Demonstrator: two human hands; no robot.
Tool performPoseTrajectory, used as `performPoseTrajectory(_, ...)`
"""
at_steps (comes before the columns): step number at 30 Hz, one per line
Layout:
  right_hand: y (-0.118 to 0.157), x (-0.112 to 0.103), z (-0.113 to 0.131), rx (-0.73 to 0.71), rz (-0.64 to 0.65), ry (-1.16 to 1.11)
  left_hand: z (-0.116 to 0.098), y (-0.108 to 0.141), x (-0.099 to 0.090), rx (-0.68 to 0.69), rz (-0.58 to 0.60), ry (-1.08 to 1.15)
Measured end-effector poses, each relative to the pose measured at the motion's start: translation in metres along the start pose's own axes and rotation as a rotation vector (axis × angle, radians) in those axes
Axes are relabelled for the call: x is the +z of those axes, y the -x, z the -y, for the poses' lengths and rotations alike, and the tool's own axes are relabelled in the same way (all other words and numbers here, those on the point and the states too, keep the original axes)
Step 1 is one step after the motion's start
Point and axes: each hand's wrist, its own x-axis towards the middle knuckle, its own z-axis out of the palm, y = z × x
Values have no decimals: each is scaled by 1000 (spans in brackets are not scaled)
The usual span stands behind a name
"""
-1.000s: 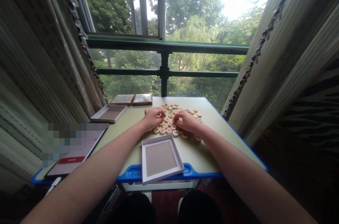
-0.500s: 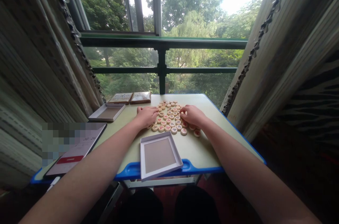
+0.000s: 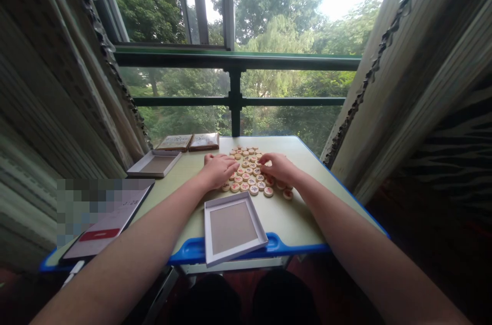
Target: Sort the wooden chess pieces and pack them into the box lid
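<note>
1. Location: a cluster of round, pale, wood-like discs with red and dark characters [image 3: 251, 181] lies on the pale yellow-green counter with blue edging [image 3: 292, 227], between the two hands and beyond the nearer box.
2. Left hand [image 3: 220, 171]: bare, palm down, fingers together and slightly bent over the cluster's left edge. Whether it grips a disc cannot be told.
3. Right hand [image 3: 279, 167]: bare, thumb and forefinger curled toward each other at the cluster's right side. Whether a disc sits between them cannot be told.
4. Handling, as judged: each disc should be light, stiff and hard to damage; the flat faces may slide readily on the smooth counter. The best hold is thumb and finger across the rounded rim; where discs touch, the rim is harder to reach.
5. Shapes and materials: the discs are thick, flat-faced, with characters on the upturned faces. The nearer shallow, square, white cardboard-like box with a grey-brown base [image 3: 208, 232] stands open, overlapping the blue edging. A similar white-walled, shallow open box [image 3: 144, 175] sits at the left, beside two flat, brown-edged packs with glossy tops [image 3: 204, 141].
</note>
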Motion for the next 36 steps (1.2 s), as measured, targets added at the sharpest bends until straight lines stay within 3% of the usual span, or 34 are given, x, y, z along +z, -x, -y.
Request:
performPoseTrajectory(14, 1, 7, 6, -262, -116, -139, -2, 1, 1, 62, -3, 10)
performPoseTrajectory(20, 11, 5, 18, -386, 1, -111, -2, 1, 3, 89, 35, 23)
performPoseTrajectory(28, 12, -2, 16, -321, 122, -86, 0, 0, 1, 86, 35, -3)
performPoseTrajectory(33, 11, -4, 12, -230, 72, -42, 4, 0, 0, 62, 54, -24)
performPoseTrajectory(36, 10, -4, 11, -291, 102, 6, 7, -1, 2, 41, 24, -52)
